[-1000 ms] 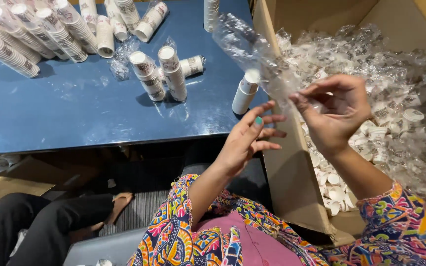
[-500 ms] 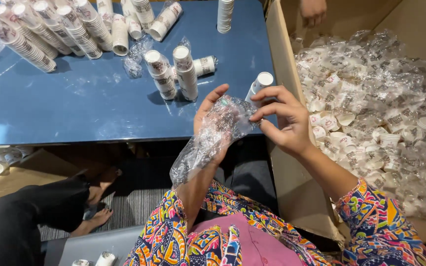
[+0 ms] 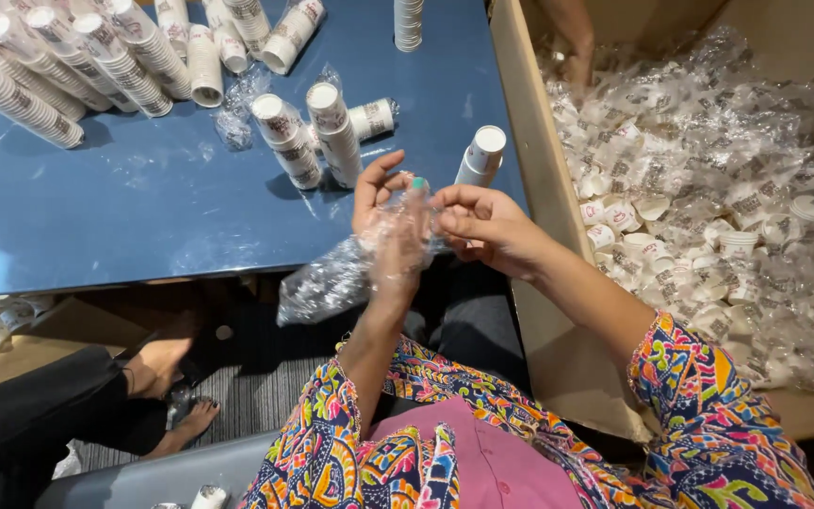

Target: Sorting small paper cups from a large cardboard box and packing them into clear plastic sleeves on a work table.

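Note:
My left hand [image 3: 383, 221] and my right hand [image 3: 487, 226] meet in front of me at the near edge of the blue table [image 3: 143, 207]. Both grip a crumpled clear plastic wrapper [image 3: 336, 273], which drapes over the left hand and hangs down to the left. Just beyond my fingers a short stack of white paper cups [image 3: 479, 155] lies on the table. Two more stacks [image 3: 308, 137] stand to its left.
Long rows of stacked paper cups [image 3: 68, 57] lie at the table's far left. A big cardboard box [image 3: 544, 311] on the right holds several wrapped cups [image 3: 708, 198]. Another person's hand [image 3: 577, 66] reaches into the box. Someone's legs and bare foot [image 3: 157, 363] are under the table.
My hands came from the box on the right to the table edge. The plastic wrapper, first stretched between them, now hangs bunched over my left hand.

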